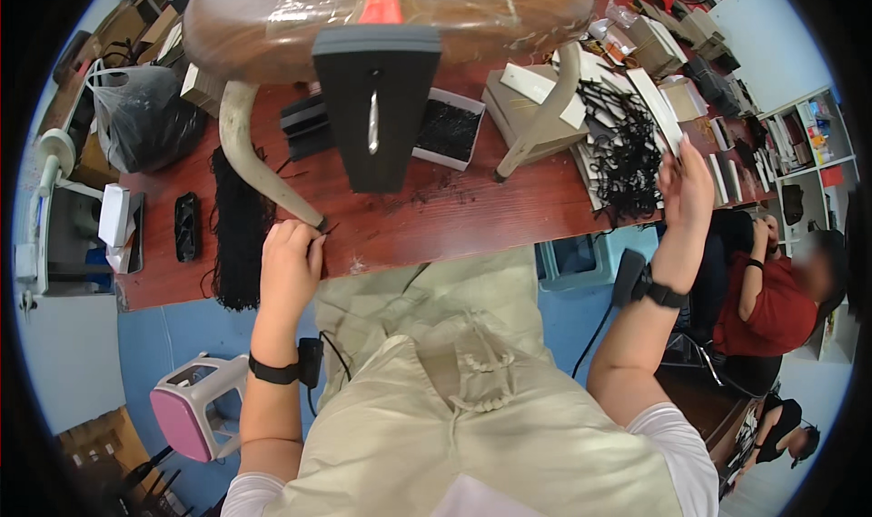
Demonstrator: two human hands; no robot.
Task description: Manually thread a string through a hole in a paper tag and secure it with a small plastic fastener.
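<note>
Red-brown table [427, 222]; left hand [291, 261] curled.

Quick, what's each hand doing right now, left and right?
Left hand: closed, pinching a thin black piece at the table edge.
Right hand: open, fingers spread over the pile of black pieces, holding nothing visible.

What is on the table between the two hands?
In the head view, bare red-brown table lies between the left hand and right hand.

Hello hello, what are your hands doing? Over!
Left hand pinching thin black strands at table edge. Right hand open, reaching into tangled black pile. Nothing blocking.
</note>
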